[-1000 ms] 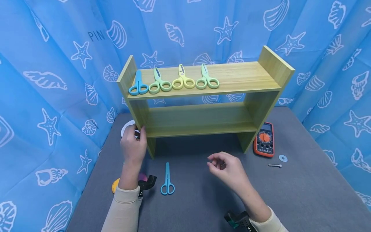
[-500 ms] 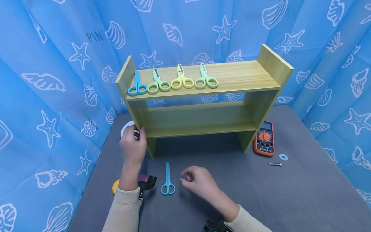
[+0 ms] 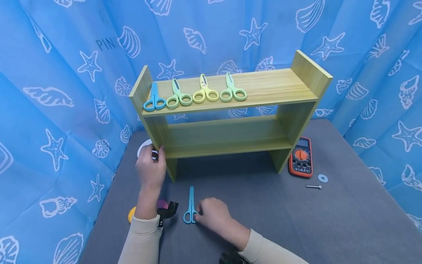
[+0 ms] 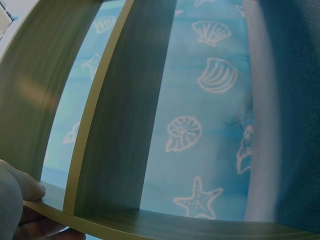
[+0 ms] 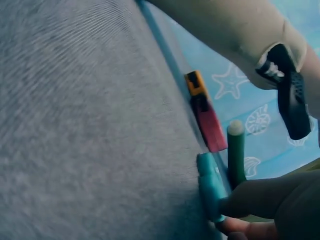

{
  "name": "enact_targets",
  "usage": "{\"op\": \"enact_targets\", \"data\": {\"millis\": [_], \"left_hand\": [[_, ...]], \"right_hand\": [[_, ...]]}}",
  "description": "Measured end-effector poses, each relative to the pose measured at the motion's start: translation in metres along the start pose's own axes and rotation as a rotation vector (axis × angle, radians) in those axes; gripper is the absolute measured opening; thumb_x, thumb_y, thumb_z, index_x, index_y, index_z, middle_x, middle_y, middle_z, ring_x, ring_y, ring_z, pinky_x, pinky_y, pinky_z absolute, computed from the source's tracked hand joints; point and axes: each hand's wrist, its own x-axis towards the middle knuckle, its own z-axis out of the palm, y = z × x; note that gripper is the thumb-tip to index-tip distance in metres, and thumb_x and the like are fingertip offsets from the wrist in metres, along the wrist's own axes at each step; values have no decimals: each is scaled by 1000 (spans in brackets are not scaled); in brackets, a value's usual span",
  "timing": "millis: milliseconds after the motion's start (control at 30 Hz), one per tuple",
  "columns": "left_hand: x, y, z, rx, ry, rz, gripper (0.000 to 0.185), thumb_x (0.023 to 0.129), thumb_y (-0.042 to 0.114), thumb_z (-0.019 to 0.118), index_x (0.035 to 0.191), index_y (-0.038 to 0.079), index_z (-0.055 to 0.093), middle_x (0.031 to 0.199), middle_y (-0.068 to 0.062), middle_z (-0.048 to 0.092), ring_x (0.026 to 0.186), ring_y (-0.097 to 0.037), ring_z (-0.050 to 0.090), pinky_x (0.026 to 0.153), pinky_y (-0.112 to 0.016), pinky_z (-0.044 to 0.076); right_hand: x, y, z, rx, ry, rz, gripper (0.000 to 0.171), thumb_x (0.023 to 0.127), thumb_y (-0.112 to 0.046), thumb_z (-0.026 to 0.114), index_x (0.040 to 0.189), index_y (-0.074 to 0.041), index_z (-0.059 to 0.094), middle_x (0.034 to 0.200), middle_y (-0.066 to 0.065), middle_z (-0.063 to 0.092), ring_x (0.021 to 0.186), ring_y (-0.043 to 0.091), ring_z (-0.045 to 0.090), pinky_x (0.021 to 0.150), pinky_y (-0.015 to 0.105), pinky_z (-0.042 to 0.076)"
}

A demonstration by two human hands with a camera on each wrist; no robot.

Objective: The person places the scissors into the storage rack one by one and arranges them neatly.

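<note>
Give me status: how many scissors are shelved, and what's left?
Four scissors lie on the shelf's top board. The right hand is at the handles of the blue scissors on the table; the left hand grips the shelf's side. That last pair is not shelved yet.

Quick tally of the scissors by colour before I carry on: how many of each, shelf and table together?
Blue scissors: 2, one on the shelf and one on the table touched by the right hand
Green scissors: 2, both on the shelf
Yellow scissors: 1, on the shelf
Total: 5
</note>
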Motion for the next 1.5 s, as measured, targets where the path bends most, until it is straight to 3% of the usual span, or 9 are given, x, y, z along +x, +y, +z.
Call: {"op": "enact_targets", "data": {"millis": [167, 333, 800, 1033, 1267, 1500], "left_hand": [[-1, 1, 0, -3, 5, 1, 15, 97, 7, 68, 96, -8, 64, 85, -21, 62, 68, -38, 63, 55, -42, 49], [-1, 2, 0, 5, 1, -3, 15, 97, 7, 68, 97, -8, 65, 86, -20, 63, 69, -37, 63, 54, -42, 50], [-1, 1, 2, -4, 4, 9, 17, 97, 8, 69, 97, -9, 64, 86, -21, 62, 68, -36, 63, 54, -42, 50], [1, 1, 0, 4, 19, 24, 17, 96, 7, 69, 96, -9, 63, 86, -23, 62, 67, -36, 62, 54, -42, 50], [1, 2, -1, 4, 24, 16, 14, 97, 6, 68, 97, -8, 65, 85, -21, 63, 67, -35, 63, 54, -41, 48], [1, 1, 0, 2, 13, 8, 15, 97, 7, 68, 97, -8, 65, 86, -21, 63, 68, -37, 63, 54, -42, 49]], "right_hand": [[-1, 4, 1, 28, -3, 16, 29, 82, -17, 75, 59, -24, 59, 51, -15, 46, 45, 4, 40, 44, 22, 34], [-8, 10, -12, 73, 21, -8, 25, 78, -12, 74, 58, -22, 62, 51, -16, 48, 46, 3, 42, 46, 22, 37], [-51, 29, -81, 172, 42, -19, 18, 77, -5, 72, 66, -18, 67, 59, -16, 57, 52, 2, 51, 52, 24, 44], [-69, 31, -115, 147, 102, 22, 18, 78, -2, 72, 69, -17, 68, 61, -15, 56, 55, 2, 51, 54, 23, 44], [-85, 26, -152, 168, 95, 143, 14, 81, -3, 76, 75, -15, 71, 65, -8, 59, 61, 10, 55, 55, 26, 48], [-104, 28, -188, 149, 142, 145, 9, 83, -5, 77, 81, -13, 74, 68, -7, 62, 63, 11, 57, 56, 27, 49]]}}
